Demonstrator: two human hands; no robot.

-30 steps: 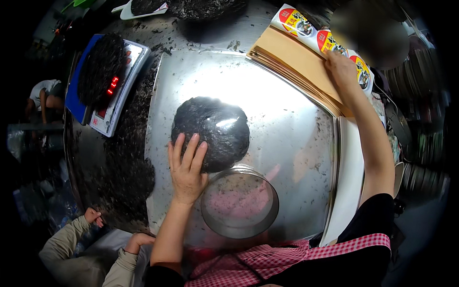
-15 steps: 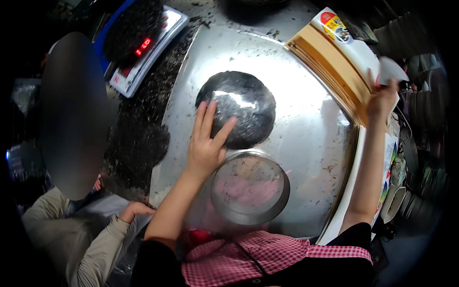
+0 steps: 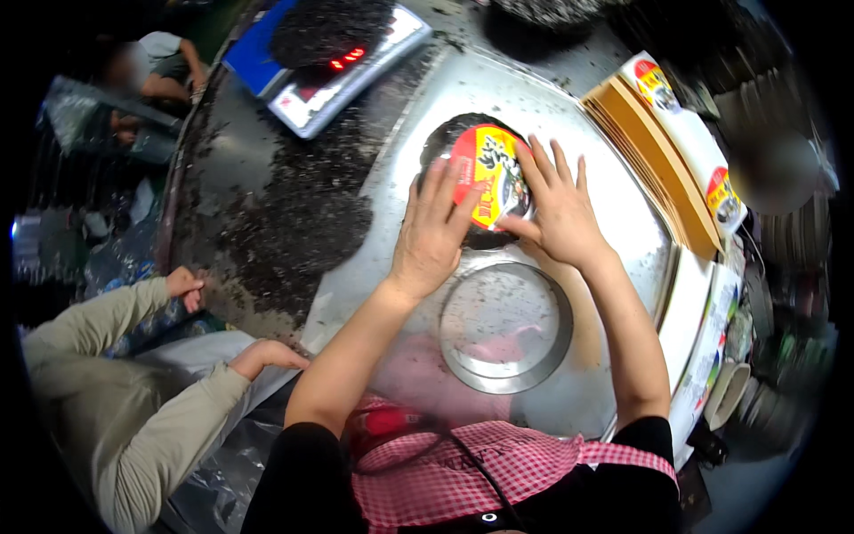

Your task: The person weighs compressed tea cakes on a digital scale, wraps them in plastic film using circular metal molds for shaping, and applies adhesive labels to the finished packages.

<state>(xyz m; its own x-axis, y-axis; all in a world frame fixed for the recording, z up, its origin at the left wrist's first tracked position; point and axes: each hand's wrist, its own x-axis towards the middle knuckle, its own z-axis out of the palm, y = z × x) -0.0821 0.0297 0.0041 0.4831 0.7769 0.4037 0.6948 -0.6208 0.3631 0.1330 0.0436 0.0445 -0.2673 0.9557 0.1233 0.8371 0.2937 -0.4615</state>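
A round dark disc of seaweed in clear, shiny wrap lies on a metal sheet. On its top sits a round red and yellow label. My left hand rests flat over the label's left edge, fingers stretched. From the other side, my right hand spreads its fingers at the label's right edge, thumb near its lower rim. Both hands are open. Just nearer to me than the disc, a metal ring lies on the sheet.
A digital scale with a dark seaweed pile stands far left. Loose flakes cover the table. At right are a brown cardboard box and a white strip with labels. A co-worker's hand is at left.
My right hand has come from the right-hand box to the disc. A label now lies on the wrapped disc, and my left hand has shifted onto its edge. The whole view has swung.
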